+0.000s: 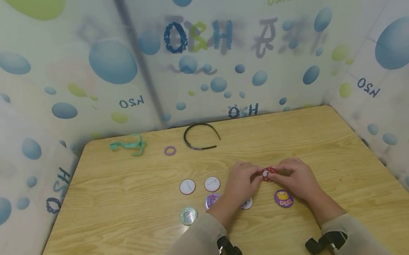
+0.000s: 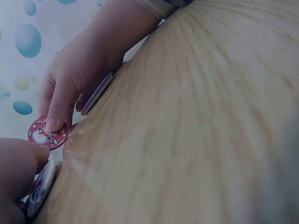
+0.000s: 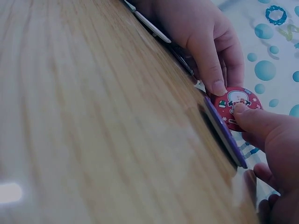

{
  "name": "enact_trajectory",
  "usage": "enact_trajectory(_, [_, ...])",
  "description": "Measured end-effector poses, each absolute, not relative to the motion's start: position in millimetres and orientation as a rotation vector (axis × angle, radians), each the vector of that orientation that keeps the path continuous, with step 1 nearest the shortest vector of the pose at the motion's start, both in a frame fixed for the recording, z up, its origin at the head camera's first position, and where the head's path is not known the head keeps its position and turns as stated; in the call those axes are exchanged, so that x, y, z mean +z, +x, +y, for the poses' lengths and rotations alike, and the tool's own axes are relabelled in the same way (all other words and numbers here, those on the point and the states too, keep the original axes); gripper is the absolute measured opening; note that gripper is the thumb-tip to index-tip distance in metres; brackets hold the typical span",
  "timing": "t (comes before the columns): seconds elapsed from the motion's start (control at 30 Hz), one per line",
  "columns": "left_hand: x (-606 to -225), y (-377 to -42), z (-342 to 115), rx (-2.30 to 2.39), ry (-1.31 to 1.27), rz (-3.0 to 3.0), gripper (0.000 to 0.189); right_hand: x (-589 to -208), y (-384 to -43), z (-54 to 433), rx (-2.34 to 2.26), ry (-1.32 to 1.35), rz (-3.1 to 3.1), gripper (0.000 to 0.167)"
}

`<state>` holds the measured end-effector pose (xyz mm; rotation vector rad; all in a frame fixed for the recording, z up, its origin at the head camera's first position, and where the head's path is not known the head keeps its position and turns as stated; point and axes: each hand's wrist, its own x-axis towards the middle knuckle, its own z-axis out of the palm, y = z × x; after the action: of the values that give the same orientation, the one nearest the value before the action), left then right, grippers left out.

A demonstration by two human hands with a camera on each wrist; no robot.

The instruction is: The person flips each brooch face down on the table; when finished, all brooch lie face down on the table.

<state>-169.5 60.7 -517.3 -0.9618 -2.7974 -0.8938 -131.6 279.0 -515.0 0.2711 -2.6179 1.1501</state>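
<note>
Currently, a round red badge (image 1: pixel 269 174) is located between the hands, printed face visible. Clock positions use this badge as centre, with 12 o'clock pointing away from the person.

Left hand (image 1: pixel 243 179): positioned at 9 o'clock; thumb and fingers pinch the near rim of the red badge. Right hand (image 1: pixel 298 179): positioned at 3 o'clock; the thumb presses on the printed face and the fingers support the back, forming a second pinch. Whether the lower rim contacts the wood-grain surface (image 1: pixel 125 232) cannot be determined with certainty, as the wrist views are oblique.

Adjacent items on the surface: a purple badge (image 1: pixel 284 198) with a yellow figure lies at 5 o'clock, near the right hand. A white badge (image 1: pixel 247 203), partly covered by the left hand, lies between 7 and 8 o'clock. A purple-and-pink badge (image 1: pixel 212 200) and, farther out, a pale green badge (image 1: pixel 188 215) lie between 8 and 9 o'clock. Two badges with white backs (image 1: pixel 212 184) lie side by side at 9 o'clock.

Outlying items: a black headband (image 1: pixel 185 138) at 10 o'clock; a purple ring (image 1: pixel 170 154) and a teal hooked object (image 1: pixel 129 145) between 9 and 10 o'clock.
</note>
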Motion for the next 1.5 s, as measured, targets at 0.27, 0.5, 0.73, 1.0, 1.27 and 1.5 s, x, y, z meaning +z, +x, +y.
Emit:
enact_trajectory(0.27, [-519.8, -172.0, 61.4, -0.883, -0.978, -2.772, 0.020, -514.6, -131.4, 278.8, 1.172, 0.220, -2.631, 0.012])
enact_trajectory(0.5, [-519.8, -173.1, 62.0, -0.886, -0.985, -2.761, 0.017, -513.1, -129.2, 277.4, 1.199, 0.151, -2.637, 0.011])
enact_trajectory(0.73, [-516.7, -172.7, 62.3, -0.883, -0.982, -2.751, 0.014, -516.0, -129.1, 277.9, 1.243, 0.129, -2.624, 0.010])
enact_trajectory(1.0, [-515.2, -172.0, 62.2, -0.906, -0.986, -2.724, 0.013, -516.8, -129.6, 279.2, 1.222, 0.198, -2.594, 0.012])
enact_trajectory(1.27, [-519.8, -172.2, 62.1, -0.974, -0.999, -2.676, 0.022, -519.0, -129.2, 279.7, 1.158, 0.221, -2.603, 0.014])
enact_trajectory(1.5, [-524.4, -172.2, 61.4, -0.994, -1.001, -2.651, 0.022, -520.7, -130.8, 280.2, 1.113, 0.261, -2.620, 0.015])
